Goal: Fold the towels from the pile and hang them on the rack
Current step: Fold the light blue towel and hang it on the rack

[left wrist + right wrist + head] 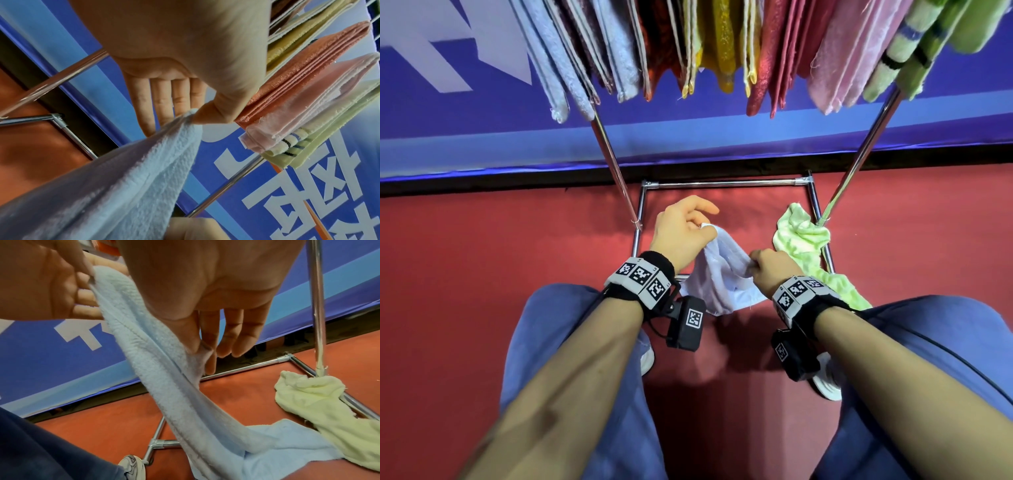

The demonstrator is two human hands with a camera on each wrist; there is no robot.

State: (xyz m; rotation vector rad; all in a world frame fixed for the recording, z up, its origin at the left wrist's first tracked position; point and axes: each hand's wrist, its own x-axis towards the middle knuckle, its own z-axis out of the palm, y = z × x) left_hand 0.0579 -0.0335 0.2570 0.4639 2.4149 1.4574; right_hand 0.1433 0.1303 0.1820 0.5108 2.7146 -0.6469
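Note:
A pale blue towel [722, 274] hangs between my two hands above the red floor. My left hand [685, 229] pinches one corner of it between thumb and fingers [193, 113]. My right hand [767, 267] pinches the edge a little lower and to the right [201, 350]. The towel's [164, 369] lower end trails onto the floor. A light green towel [804, 240] lies crumpled on the floor against the rack's right base bar [308, 391]. The chrome rack [726, 183] stands in front of me with several folded towels [688, 48] hung along its top.
A blue banner wall [482, 130] runs behind the rack. The rack's slanted legs [616, 168] and floor frame [815, 212] surround my hands. My knees in blue trousers [558, 329] and white shoes [825, 383] are close below.

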